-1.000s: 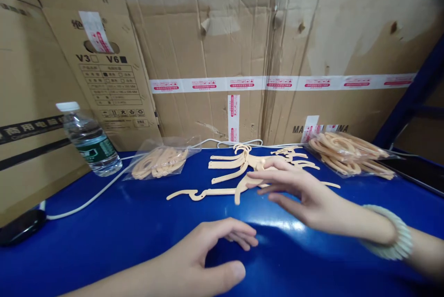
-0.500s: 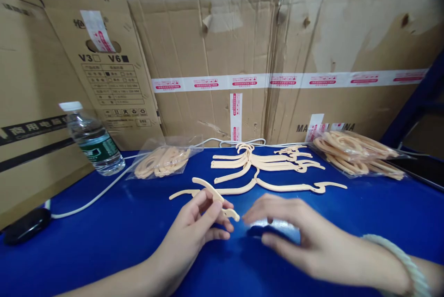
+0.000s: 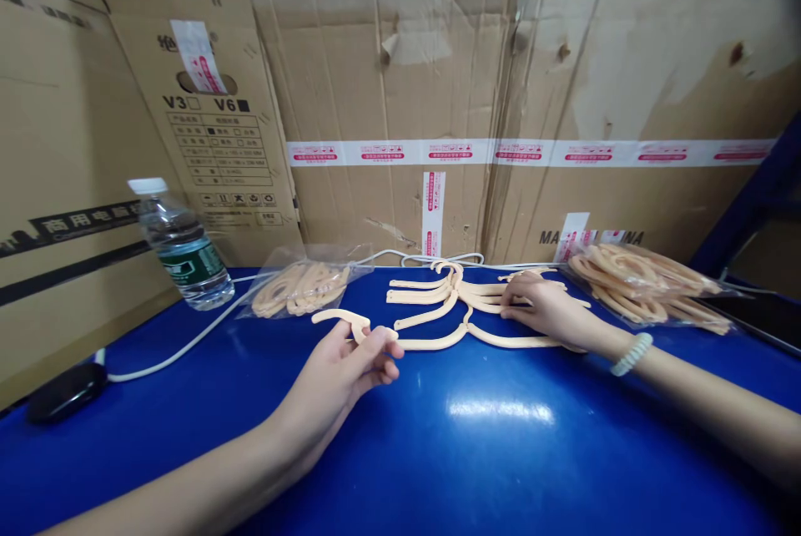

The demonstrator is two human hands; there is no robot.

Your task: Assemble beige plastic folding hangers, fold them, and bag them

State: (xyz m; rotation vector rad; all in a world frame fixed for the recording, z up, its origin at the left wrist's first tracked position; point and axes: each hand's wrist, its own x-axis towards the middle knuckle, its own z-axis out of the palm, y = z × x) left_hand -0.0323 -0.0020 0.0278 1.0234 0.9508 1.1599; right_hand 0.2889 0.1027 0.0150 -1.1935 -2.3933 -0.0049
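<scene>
Bottle [image 3: 188,262] — left of hangers [image 3: 431,345]

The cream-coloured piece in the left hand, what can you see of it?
The cream-coloured piece looks like smooth plastic. A slim, gently curved arm points to the left, with a short hook-like part curling down from it. The left hand pinches it over the blue table, hiding some of it. Whether it also touches the similar pieces behind can't be told.
</scene>
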